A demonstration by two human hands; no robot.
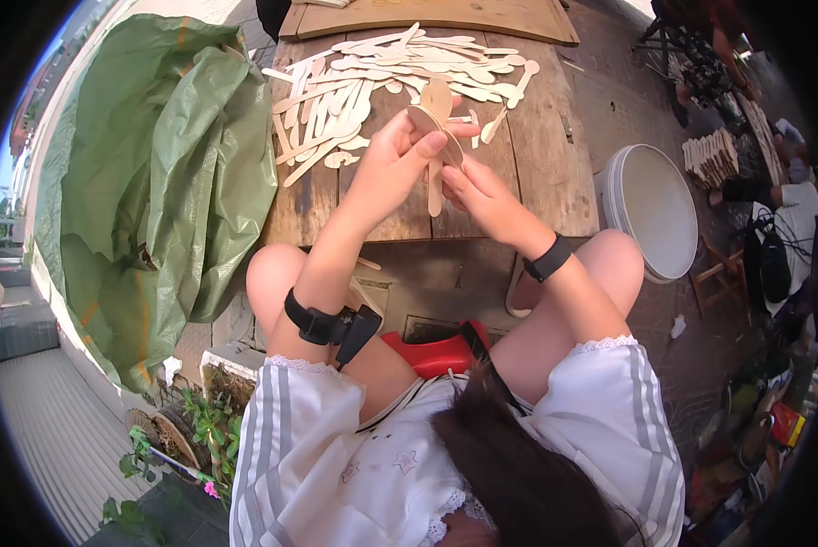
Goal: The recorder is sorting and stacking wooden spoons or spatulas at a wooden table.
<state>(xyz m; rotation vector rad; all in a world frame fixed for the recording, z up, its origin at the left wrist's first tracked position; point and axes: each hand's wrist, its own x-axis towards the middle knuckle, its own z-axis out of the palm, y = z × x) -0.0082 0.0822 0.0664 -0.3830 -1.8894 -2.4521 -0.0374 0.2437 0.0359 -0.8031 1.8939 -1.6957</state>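
Above the near edge of the wooden table, both my hands are closed on a few pale wooden spoons held together. My left hand pinches them near their rounded ends, its thumb lying across the front. My right hand grips them from the lower right; some of its fingers are hidden behind the wood. One handle points down between my hands. Just beyond, a loose heap of similar wooden spoons covers the far left part of the table, with a single spoon at its right side.
A wooden board lies along the table's far edge. Left of the table is a large green woven sack. A white bucket stands on the right, near a stack of wooden pieces. Something red is between my legs.
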